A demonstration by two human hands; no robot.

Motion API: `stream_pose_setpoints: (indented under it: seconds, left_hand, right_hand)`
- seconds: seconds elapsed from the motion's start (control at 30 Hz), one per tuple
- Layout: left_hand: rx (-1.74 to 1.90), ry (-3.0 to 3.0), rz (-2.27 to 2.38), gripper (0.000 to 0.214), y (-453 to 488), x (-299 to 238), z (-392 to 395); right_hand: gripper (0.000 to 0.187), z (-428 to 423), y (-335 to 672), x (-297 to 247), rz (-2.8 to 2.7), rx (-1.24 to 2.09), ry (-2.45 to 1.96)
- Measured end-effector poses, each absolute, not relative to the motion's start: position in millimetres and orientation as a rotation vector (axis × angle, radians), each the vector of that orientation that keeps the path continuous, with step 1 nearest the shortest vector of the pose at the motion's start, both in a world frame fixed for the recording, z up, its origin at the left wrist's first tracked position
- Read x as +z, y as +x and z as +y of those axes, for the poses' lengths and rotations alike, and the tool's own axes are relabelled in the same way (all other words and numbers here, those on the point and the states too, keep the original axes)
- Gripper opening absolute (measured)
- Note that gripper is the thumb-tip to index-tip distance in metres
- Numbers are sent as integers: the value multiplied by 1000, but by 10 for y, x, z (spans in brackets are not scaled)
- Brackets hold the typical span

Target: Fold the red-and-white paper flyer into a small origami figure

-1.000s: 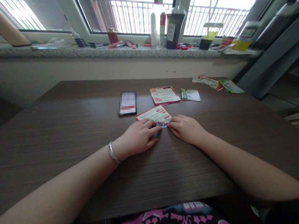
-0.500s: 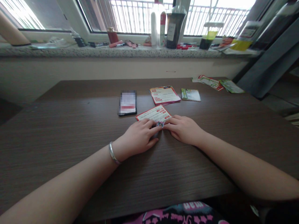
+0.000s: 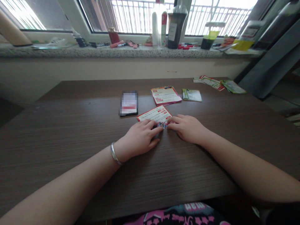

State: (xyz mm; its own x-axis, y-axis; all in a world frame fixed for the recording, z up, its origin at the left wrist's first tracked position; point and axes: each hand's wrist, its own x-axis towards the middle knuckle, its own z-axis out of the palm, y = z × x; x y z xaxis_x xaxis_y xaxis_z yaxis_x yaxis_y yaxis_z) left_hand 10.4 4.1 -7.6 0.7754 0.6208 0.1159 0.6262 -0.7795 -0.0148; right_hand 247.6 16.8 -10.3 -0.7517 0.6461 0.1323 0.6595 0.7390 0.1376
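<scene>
A red-bordered printed card (image 3: 153, 114) lies on the table in the middle, turned at an angle. Its near edge is folded up, and a narrow strip of patterned backing shows between my hands. My left hand (image 3: 142, 136), with a silver bangle (image 3: 114, 154) at the wrist, grips the folded edge from the left, its thumb low near the tabletop. From the right, my right hand (image 3: 187, 127) has its fingers closed on the other end of the same fold. The fingertips cover parts of the fold.
Beyond the card are a phone (image 3: 128, 103), a stack of red-edged cards (image 3: 166, 95) and a smaller green-and-white stack (image 3: 192, 95). More cards (image 3: 212, 82) lie at the table's far right. Bottles and a dark cup (image 3: 175, 29) stand on the stone windowsill (image 3: 131, 52).
My right hand has slid slightly right along the fold, widening the gap between my fingertips so more of the patterned strip shows. My left hand has stayed nearly in place.
</scene>
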Motion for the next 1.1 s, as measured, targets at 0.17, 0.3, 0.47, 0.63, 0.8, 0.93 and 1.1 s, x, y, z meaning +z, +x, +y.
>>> stream_pose_setpoints:
  seconds: [0.17, 0.3, 0.47, 0.63, 0.8, 0.93, 1.1]
  left_hand:
    - [-164, -2909, -1018, 40, 93, -91, 41]
    - [-171, -2919, -1012, 40, 91, -101, 41]
    - [-187, -2911, -1013, 39, 92, -120, 41]
    - [-171, -2911, -1012, 38, 96, -131, 44]
    - [-191, -2906, -1005, 39, 98, -135, 45]
    - [-167, -2905, -1008, 39, 98, -147, 47]
    - [-165, -2900, -1012, 39, 100, -164, 49]
  right_hand:
    - [33, 184, 2521, -89, -2867, -178, -1075]
    - [36, 193, 2583, -58, -2849, -98, -1107]
    - [34, 200, 2639, -40, -2824, -116, -1158]
    - [31, 213, 2654, -39, -2838, -175, -1184]
    - [32, 224, 2688, -37, -2842, -182, -1217]
    - [31, 225, 2709, -26, -2824, -164, -1272]
    - [33, 235, 2749, -11, -2826, -173, -1307]
